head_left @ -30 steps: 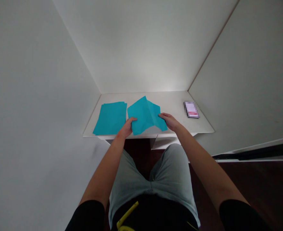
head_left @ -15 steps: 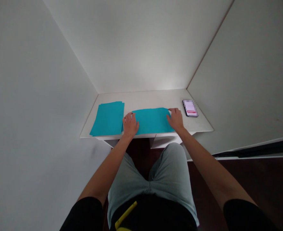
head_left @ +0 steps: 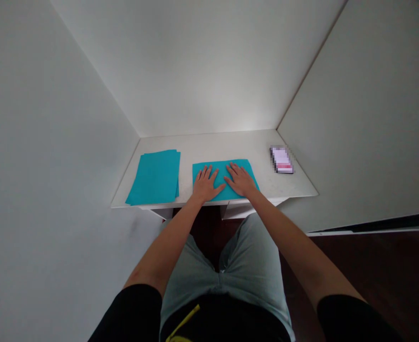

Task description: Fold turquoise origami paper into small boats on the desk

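Note:
A turquoise sheet of paper [head_left: 220, 176] lies sideways in front of me, close to the front edge of the white desk. My left hand [head_left: 205, 184] rests flat on its left part, fingers spread. On its right part lies my right hand [head_left: 240, 179], also flat with the fingers apart. Neither hand grips anything. To the left is a slightly uneven stack of turquoise sheets [head_left: 154, 176], apart from both hands. Whether the sheet under my hands is single or folded, I cannot tell.
A phone [head_left: 281, 159] with a lit screen lies at the right side of the white desk [head_left: 209, 145]. Walls close in the desk at the back and on both sides. Under the desk's front edge is a white drawer [head_left: 239, 209].
Both hands have moved inward from the left and right edges of the sheet onto its surface, and their fingers have flattened and spread. My view has shifted slightly.

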`<move>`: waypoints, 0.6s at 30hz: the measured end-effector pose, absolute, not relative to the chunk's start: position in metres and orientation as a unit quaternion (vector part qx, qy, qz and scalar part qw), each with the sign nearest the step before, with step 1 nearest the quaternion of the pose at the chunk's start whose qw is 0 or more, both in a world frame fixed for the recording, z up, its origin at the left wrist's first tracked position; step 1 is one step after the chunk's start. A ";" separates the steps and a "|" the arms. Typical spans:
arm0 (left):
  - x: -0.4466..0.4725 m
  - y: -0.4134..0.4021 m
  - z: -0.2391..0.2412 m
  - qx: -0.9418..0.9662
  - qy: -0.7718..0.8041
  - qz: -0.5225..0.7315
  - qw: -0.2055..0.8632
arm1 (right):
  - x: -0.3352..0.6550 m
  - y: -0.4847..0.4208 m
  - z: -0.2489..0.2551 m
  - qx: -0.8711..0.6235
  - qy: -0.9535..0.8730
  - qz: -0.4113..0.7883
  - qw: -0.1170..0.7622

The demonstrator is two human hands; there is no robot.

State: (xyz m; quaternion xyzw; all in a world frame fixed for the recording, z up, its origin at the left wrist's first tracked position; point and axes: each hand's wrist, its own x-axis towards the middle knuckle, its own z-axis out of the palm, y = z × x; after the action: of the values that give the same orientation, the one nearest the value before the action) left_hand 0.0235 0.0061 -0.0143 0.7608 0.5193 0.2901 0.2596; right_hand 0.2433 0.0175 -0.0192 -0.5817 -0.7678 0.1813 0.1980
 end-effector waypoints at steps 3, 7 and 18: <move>0.009 0.011 -0.012 0.744 0.544 0.291 0.255 | 0.268 0.028 -0.019 -0.598 -0.761 0.169 0.188; 0.004 0.015 -0.009 0.739 0.559 0.284 0.246 | 0.288 0.037 -0.020 -0.608 -0.760 0.149 0.175; 0.006 0.012 -0.006 0.745 0.586 0.247 0.200 | 0.211 0.019 -0.020 -0.587 -0.743 0.202 0.249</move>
State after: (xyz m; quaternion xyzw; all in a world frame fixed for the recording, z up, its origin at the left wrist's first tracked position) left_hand 0.0061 0.0124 -0.0063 0.7454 0.5857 0.2475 0.2001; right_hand 0.2114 0.0185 -0.0198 -0.5873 -0.7430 0.2022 0.2492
